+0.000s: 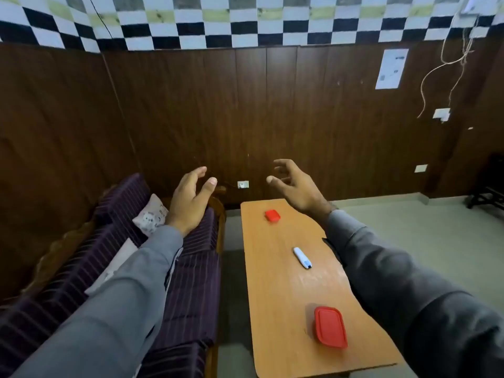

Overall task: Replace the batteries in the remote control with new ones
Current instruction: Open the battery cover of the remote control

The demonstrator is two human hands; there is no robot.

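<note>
Both hands, left hand and right hand, raised, spread open, holding nothing. Lower toward white remote control below on table; grip long sides, back facing up.

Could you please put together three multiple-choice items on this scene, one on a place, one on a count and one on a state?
1. Where does the white remote control lie?
A. On the sofa
B. On the wooden table, between the two red-lidded containers
C. In the left hand

2. How many red-lidded containers stand on the table?
A. One
B. Two
C. Four

3. What state are the hands in?
A. Both open and empty, raised in the air
B. Both closed on the remote
C. One pressing a lid

Answers: 1 B, the remote rests mid-table between the small container and the large container. 2 B, only those two show. 3 A, the left hand and right hand hold nothing, fingers spread.
</note>
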